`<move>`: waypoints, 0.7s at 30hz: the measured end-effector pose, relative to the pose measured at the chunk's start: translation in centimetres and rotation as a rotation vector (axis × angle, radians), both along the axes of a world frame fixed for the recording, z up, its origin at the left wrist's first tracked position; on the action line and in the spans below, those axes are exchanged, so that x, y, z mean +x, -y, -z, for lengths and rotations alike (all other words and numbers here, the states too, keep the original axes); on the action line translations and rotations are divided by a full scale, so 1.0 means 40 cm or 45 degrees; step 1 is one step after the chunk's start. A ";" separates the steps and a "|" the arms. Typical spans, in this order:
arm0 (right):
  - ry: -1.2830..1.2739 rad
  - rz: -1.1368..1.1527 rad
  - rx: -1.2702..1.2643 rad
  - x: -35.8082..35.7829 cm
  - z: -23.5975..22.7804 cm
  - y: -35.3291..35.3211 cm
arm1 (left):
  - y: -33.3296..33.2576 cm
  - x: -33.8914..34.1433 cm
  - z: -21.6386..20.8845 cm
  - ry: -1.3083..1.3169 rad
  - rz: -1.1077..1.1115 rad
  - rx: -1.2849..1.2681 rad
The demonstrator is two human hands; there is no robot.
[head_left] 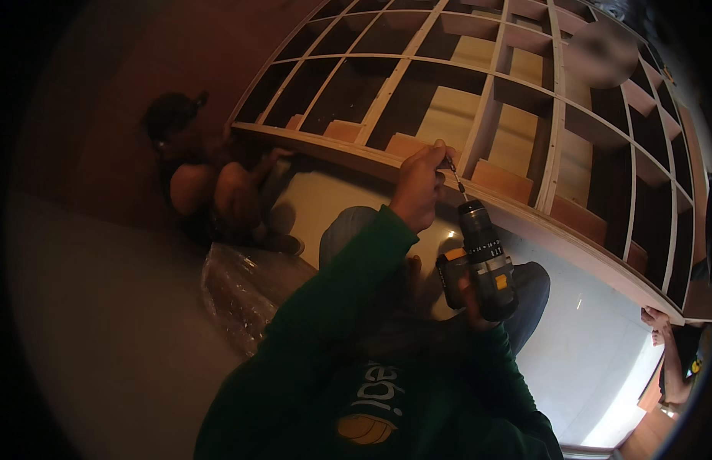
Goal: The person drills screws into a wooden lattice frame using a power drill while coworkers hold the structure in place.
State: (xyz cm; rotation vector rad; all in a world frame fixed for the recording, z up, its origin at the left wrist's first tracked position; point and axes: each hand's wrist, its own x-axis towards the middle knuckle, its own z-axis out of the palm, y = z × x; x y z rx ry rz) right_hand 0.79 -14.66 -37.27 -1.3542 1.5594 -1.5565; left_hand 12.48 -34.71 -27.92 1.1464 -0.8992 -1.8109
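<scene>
My right hand (474, 303) is wrapped round the handle of a black cordless drill (486, 257) with yellow parts. The drill points up and away, toward the wooden grid frame (440, 165). A thin driver bit (458, 184) sticks out of its chuck. At the bit's tip, my left hand (419, 188) is closed in a pinch on a small dark piece (450, 162), perhaps a screw, too small to make out surely. Both hands are just in front of the frame's near edge.
A person (210, 180) crouches at the left with a hand by the frame's corner. Another person's hand (657, 322) touches its right corner. Crumpled clear plastic (245, 295) lies on the floor (118, 322) at my left. Small wooden blocks (501, 180) sit along the frame's near edge.
</scene>
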 end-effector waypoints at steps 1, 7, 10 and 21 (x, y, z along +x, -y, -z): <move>0.077 -0.077 0.057 0.006 -0.004 -0.001 | -0.007 0.006 0.001 0.004 -0.047 0.021; -0.014 -0.137 0.026 0.016 0.009 -0.003 | -0.013 0.045 0.057 -0.069 -0.264 0.001; 0.411 -0.381 0.010 0.041 0.057 0.021 | 0.014 0.090 0.096 -0.259 -0.192 0.018; 0.030 -0.004 -0.137 0.088 0.052 0.033 | 0.126 0.057 0.138 -0.110 0.025 0.062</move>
